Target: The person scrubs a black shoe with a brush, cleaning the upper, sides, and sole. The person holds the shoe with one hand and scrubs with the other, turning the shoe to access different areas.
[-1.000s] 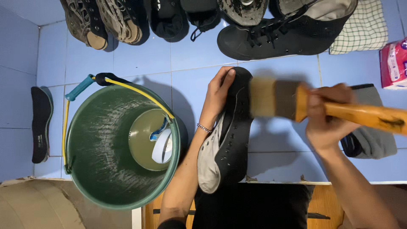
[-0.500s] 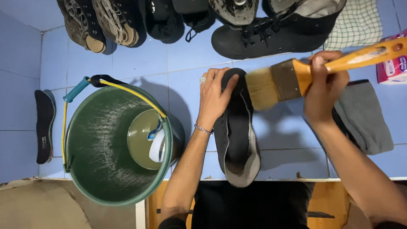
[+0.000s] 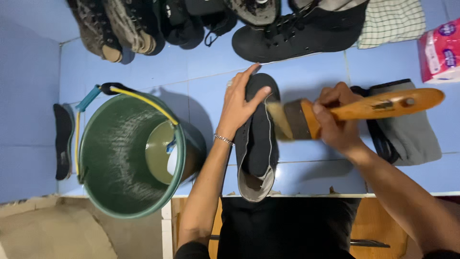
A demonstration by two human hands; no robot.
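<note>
Keep your left hand pressing the black shoe flat while your right hand, gripping the wooden brush, sweeps lightly along its side.

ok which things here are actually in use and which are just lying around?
In use:
left hand steadying the dark shoe
right hand gripping the wooden brush

Lying about:
green bucket
black boot
insole
grey cloth
pink packet
</note>
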